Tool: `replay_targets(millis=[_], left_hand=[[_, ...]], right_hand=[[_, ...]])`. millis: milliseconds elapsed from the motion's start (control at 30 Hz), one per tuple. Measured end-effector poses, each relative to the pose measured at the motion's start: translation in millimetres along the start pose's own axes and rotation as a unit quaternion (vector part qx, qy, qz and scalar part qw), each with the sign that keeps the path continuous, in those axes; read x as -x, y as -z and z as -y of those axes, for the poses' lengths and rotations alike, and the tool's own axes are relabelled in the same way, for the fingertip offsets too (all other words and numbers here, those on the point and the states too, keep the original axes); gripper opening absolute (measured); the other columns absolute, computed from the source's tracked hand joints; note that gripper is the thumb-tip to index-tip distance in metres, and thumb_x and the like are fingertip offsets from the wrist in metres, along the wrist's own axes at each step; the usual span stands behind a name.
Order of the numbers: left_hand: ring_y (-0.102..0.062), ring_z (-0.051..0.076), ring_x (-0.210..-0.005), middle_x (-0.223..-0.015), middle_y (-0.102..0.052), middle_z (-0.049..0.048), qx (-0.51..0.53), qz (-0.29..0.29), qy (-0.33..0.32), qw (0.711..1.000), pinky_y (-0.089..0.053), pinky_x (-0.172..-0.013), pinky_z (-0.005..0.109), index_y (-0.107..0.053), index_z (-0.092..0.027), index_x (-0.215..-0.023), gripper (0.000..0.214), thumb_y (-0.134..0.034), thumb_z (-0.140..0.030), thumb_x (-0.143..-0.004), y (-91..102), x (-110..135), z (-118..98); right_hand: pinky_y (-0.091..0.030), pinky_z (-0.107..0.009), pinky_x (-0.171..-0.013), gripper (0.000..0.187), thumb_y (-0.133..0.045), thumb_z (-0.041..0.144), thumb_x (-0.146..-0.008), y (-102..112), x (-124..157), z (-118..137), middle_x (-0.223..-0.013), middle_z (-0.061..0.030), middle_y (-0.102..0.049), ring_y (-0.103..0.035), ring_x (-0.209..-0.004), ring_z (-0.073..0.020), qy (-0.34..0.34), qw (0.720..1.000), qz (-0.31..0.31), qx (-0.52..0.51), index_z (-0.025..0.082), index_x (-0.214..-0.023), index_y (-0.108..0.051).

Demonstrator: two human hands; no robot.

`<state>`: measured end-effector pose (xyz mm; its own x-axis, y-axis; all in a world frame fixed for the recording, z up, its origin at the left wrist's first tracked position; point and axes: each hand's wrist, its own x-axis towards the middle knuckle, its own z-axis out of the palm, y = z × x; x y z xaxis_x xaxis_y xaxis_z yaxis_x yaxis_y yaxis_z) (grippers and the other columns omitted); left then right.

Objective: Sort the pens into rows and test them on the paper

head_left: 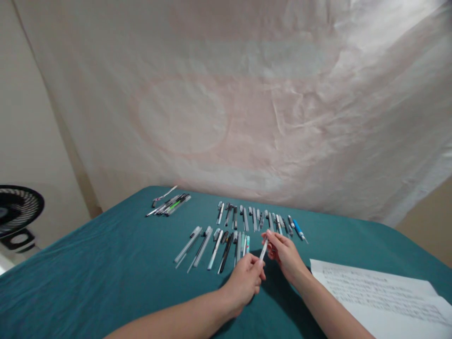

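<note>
A slim whitish pen [263,249] is held between both hands above the green cloth. My left hand [244,278] pinches its lower end, and my right hand [282,253] grips the upper end with thumb and fingers. Just beyond my left hand lies the near row of pen parts, with clear barrels, caps and refills; among them are a black pen barrel [226,253] and a pale pen barrel [214,250]. Farther back runs a second row of pen parts [246,219], ending at the right in a blue pen [298,230].
A loose pile of pens [169,205], one bright green, lies at the far left of the table [106,263]. Handwritten paper sheets [381,294] rest at the right by my forearm. A black fan [21,212] stands left of the table, and a pale sheet [226,103] hangs behind.
</note>
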<state>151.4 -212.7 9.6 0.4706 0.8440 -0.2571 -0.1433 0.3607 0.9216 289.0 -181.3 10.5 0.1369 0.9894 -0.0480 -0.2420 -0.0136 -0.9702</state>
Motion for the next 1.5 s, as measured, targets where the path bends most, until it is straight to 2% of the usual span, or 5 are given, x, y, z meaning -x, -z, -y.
replay_targets(millis=[567, 800, 1033, 1200, 1500], left_hand=[[-0.025, 0.001, -0.038, -0.058, -0.042, -0.0073, 0.039, -0.006, 0.033, 0.999, -0.01, -0.04, 0.019, -0.038, -0.019, -0.08, 0.013, -0.043, -0.03, -0.082, -4.7, 6.6, 4.5], [-0.037, 0.003, -0.043, -0.06, -0.045, -0.0034, 0.082, -0.015, 0.051, 0.995, -0.018, -0.043, 0.018, -0.044, -0.015, -0.077, 0.022, -0.04, -0.036, -0.084, -19.1, -13.0, -3.6], [-0.028, 0.001, -0.039, -0.058, -0.041, -0.0047, 0.14, -0.015, 0.046, 0.989, -0.011, -0.041, 0.018, -0.041, -0.016, -0.075, 0.027, -0.041, -0.042, -0.083, -25.3, -30.0, -9.7], [-0.015, 0.0, -0.037, -0.052, -0.029, -0.0101, 0.124, 0.004, 0.045, 0.991, -0.004, -0.041, 0.018, -0.036, -0.019, -0.074, 0.035, -0.047, -0.053, -0.076, -17.7, -29.1, -0.5], [-0.012, 0.001, -0.035, -0.05, -0.023, -0.0118, 0.096, -0.01, 0.053, 0.994, -0.003, -0.04, 0.019, -0.033, -0.021, -0.076, 0.032, -0.038, -0.053, -0.08, -20.5, -23.5, -2.7]], right_hand=[[-0.028, -0.018, -0.039, 0.032, -0.057, 0.047, -0.073, -4.3, 1.6, -13.4, -0.05, 0.0056, -0.041, -0.036, -0.041, -0.0059, 0.012, 1.0, 0.001, 0.008, 0.015, -0.077, -0.059], [-0.027, -0.016, -0.036, 0.033, -0.059, 0.047, -0.071, -1.4, 1.8, -16.8, -0.048, 0.0065, -0.04, -0.036, -0.037, -0.0048, -0.014, 1.0, 0.008, 0.023, 0.015, -0.083, -0.061], [-0.022, -0.017, -0.034, 0.037, -0.055, 0.05, -0.073, -2.9, 5.0, -15.5, -0.039, 0.007, -0.038, -0.033, -0.032, -0.0052, -0.015, 0.998, 0.019, 0.049, 0.014, -0.08, -0.062], [-0.03, -0.019, -0.042, 0.037, -0.059, 0.05, -0.069, -5.0, 5.6, -12.9, -0.05, 0.0025, -0.05, -0.042, -0.044, -0.0083, 0.011, 0.998, 0.012, 0.067, 0.013, -0.071, -0.063], [-0.031, -0.021, -0.046, 0.038, -0.058, 0.052, -0.069, -7.2, 10.1, -11.0, -0.05, 0.0026, -0.048, -0.038, -0.047, -0.0096, 0.034, 0.995, 0.0, 0.098, 0.014, -0.066, -0.061]])
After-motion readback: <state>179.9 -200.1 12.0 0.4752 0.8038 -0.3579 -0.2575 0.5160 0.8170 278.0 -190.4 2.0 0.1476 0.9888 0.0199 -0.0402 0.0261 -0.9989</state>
